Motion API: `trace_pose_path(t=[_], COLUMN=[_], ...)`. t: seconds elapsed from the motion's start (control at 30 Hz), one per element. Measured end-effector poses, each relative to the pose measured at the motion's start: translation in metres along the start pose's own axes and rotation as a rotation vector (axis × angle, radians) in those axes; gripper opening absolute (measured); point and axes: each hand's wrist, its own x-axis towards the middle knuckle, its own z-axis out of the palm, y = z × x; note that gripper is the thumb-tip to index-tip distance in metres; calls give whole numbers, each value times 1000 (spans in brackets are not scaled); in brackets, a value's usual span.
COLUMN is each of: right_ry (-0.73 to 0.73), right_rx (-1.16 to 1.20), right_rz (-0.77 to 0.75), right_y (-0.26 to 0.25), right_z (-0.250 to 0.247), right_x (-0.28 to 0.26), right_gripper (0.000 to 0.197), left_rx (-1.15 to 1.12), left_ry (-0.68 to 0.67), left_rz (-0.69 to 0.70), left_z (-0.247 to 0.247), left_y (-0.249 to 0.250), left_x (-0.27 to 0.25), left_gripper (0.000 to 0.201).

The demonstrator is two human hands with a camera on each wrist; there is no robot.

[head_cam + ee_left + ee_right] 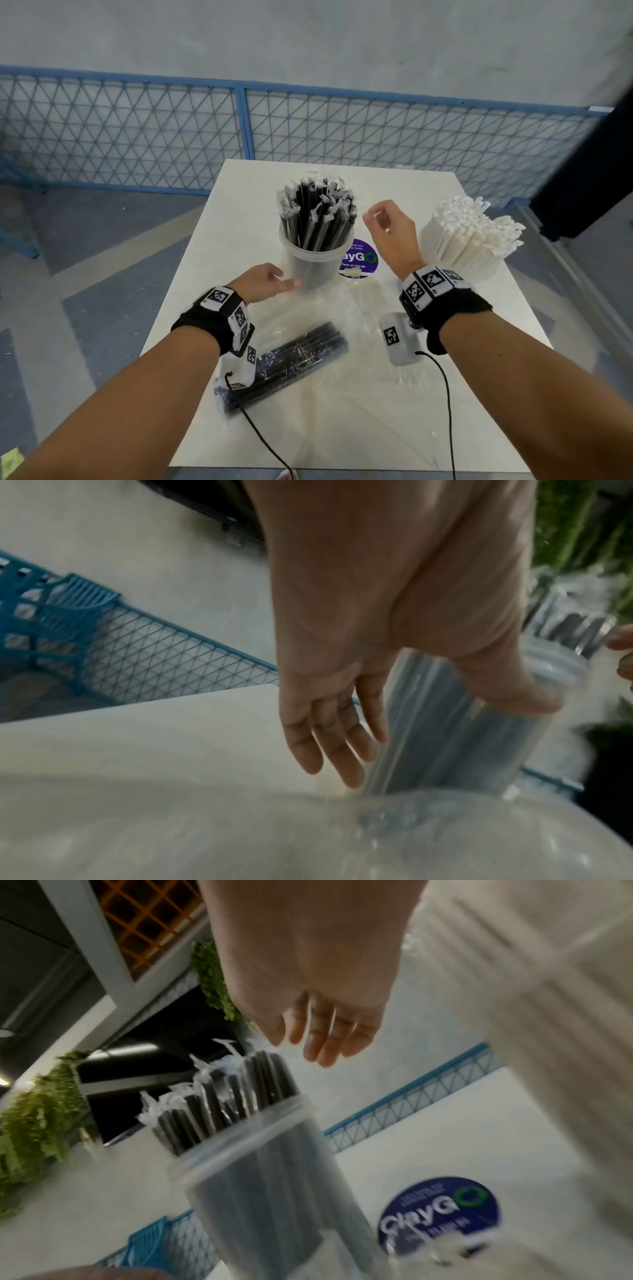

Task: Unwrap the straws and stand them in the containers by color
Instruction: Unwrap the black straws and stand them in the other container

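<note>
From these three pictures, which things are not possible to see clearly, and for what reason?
- Head view: the purple sticker is partly covered by the clear container of black straws, so its text is cut.
- Head view: the bundle of black straws is partly hidden under the left wrist camera.
- Left wrist view: whether the left hand touches the container is unclear; blur.
- Right wrist view: the white straws are only a blurred mass beside the right hand.
</note>
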Motion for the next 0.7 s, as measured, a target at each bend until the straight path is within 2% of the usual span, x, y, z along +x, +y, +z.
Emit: trace_pose_path(t=[0.07, 0.13, 0.2, 0.27, 0.33, 0.4, 0.43, 0.5, 0.6, 0.7], right_ry=[-120, -337, -533, -635, -713, -772, -800, -815, -845, -925], right_rx=[-114, -246, -147, 51, 67, 135, 147, 16, -228, -243], right_rz=[157, 318, 528, 703, 662, 569, 535, 424, 270, 214], right_y=[18, 36, 53, 61, 60, 56, 52, 46, 33, 22], right_z=[-3, -1, 0, 2, -1, -4, -6, -10, -16, -18], right_x=[-8, -16, -27, -40, -50, -59, -60, -60, -57, -54], right_gripper=[6, 14, 22, 29, 28, 31, 32, 37, 47, 41], left_rx=[166, 296, 370, 350, 280, 221, 191, 125, 36, -46], left_ry=[-71, -119, -111, -65, -67, -118, -136, -167, -178, -145], left_rz=[-2, 8, 36, 98, 132, 165, 181, 206, 244, 292], left_z=[8, 19, 30, 39, 43, 45, 45, 45, 45, 45], left_y=[-3, -5, -6, -8, -7, 1, 7, 20, 36, 46], left_x=[-3, -6, -8, -7, -9, -13, -16, -23, -29, -33], left_gripper=[69, 70, 59, 32, 7, 19, 18, 3, 19, 12])
